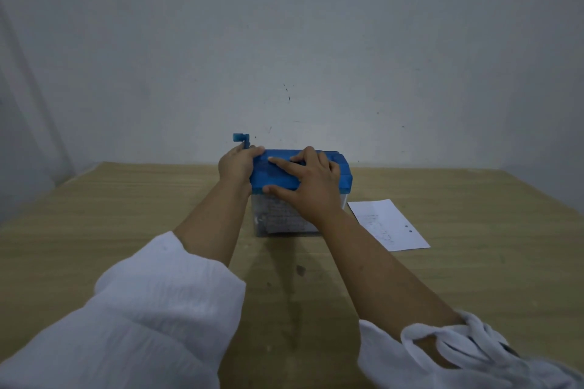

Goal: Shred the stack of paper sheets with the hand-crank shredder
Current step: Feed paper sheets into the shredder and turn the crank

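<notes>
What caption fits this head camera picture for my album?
Left hand grips and right hand presses the blue shredder, paper beside it.

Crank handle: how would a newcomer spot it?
On the wooden table stands a shredder with a blue lid. The crank handle rises from the lid's left end, above the left hand. It is the only blue part sticking up against the grey wall.
</notes>
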A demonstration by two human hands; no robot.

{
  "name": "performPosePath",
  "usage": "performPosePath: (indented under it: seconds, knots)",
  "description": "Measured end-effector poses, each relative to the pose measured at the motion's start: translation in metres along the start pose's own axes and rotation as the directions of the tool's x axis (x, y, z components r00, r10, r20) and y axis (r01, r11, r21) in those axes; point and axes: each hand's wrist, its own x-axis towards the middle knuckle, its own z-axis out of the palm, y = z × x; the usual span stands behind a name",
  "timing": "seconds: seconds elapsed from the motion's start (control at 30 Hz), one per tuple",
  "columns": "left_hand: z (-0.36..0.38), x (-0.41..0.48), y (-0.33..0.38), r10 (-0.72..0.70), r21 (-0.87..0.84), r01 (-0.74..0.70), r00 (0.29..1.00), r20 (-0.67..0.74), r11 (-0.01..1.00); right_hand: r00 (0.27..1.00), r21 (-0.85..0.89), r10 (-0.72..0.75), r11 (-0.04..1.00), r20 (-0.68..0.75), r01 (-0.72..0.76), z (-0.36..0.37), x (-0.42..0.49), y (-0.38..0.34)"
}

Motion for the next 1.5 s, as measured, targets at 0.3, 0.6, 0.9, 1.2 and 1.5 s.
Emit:
performPosePath:
  seconds: [0.3, 0.6, 0.9, 1.2, 1.5]
  knots:
    - [0.002, -0.004, -0.012, 0.297, 0.068, -0.291, 0.947, -0.123, 0.954, 1.000, -0.007, -0.015, 1.000, -0.015, 0.015, 0.002, 0.000, 0.002]
    - [-0.009, -0.032, -0.033, 0.436, 0.014, -0.436, 0.898, -0.061, 0.900, 1.000, -0.033, -0.028, 0.999, -0.005, 0.028, 0.003, 0.001, 0.004]
    - [-0.012, -0.070, -0.070, 0.504, 0.432, -0.510, 0.853, 0.139, 0.744, 0.989, 0.143, -0.030, 0.990, 0.143, 0.010, -0.021, -0.014, 0.016]
    - [0.015, -0.129, -0.105, 0.402, 0.496, -0.647, 0.756, 0.517, 0.579, 0.972, 0.273, 0.191, 0.950, -0.137, -0.148, -0.039, -0.073, 0.092]
    - [0.070, -0.116, -0.146, 0.078, 0.601, -0.738, 0.649, 0.757, 0.309, 0.789, 0.025, 0.612, 0.791, -0.045, -0.612, -0.042, -0.117, 0.148]
